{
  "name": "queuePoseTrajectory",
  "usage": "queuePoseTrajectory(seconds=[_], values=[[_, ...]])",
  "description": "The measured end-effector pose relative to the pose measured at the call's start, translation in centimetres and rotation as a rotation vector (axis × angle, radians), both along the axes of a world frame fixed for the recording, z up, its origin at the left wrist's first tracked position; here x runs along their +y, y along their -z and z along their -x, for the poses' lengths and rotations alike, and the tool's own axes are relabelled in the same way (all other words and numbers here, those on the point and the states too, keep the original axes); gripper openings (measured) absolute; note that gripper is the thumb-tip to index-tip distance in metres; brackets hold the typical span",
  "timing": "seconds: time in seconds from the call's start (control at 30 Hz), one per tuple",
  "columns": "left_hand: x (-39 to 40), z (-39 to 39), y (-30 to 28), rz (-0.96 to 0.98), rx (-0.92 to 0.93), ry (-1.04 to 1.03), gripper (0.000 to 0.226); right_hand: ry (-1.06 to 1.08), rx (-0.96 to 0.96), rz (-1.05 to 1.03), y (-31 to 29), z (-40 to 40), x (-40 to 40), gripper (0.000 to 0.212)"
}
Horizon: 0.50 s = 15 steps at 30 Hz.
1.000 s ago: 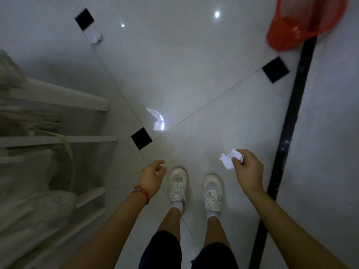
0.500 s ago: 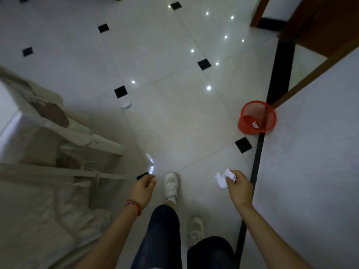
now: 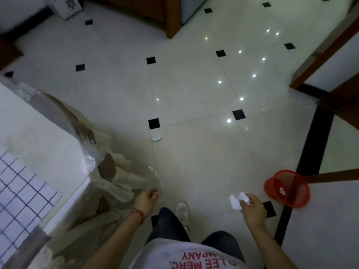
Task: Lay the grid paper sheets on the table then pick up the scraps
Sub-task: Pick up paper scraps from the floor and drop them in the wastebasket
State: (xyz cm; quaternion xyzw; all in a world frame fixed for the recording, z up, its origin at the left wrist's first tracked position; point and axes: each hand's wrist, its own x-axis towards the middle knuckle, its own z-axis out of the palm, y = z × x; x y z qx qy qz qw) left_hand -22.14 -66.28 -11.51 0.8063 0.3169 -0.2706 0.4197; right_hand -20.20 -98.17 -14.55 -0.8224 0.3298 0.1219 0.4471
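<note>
My right hand (image 3: 252, 208) is shut on crumpled white paper scraps (image 3: 238, 200), held out over the floor at the lower right. My left hand (image 3: 146, 200) hangs at lower centre with fingers loosely curled and nothing in it. Another white scrap (image 3: 156, 138) lies on the tiled floor ahead, just below a black tile inset. A grid paper sheet (image 3: 21, 193) with dark lines lies on the white table (image 3: 48, 144) at the left edge. A red mesh wastebasket (image 3: 287, 189) stands right of my right hand, with a scrap inside it.
A pale cloth (image 3: 116, 175) hangs off the table's corner toward the floor. A black floor strip (image 3: 308, 164) and a white wall (image 3: 326, 220) lie to the right. Brown wooden furniture (image 3: 167, 14) stands at the far end. Glossy tiled floor stretches ahead.
The view has tilted up and turned, showing more floor, the far scrap and the grid sheet on the table. My right hand still holds the scraps; one leg has stepped forward.
</note>
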Motion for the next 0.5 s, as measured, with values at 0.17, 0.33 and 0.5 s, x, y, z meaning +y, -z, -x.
queuePoseTrajectory(seconds=[0.17, 0.33, 0.5], values=[[2.4, -10.6, -1.5, 0.036, -0.095, -0.068, 0.030, -0.091, 0.044, -0.009, -0.4, -7.7, 3.1, 0.016], [5.0, -17.9, -1.0, 0.045, -0.116, -0.195, 0.030, -0.218, 0.067, -0.011, 0.4, -17.6, 5.6, 0.018], [7.5, -21.1, 0.2, 0.054, -0.061, -0.414, 0.036, -0.449, 0.049, -0.029, -0.8, -29.5, 9.2, 0.017]])
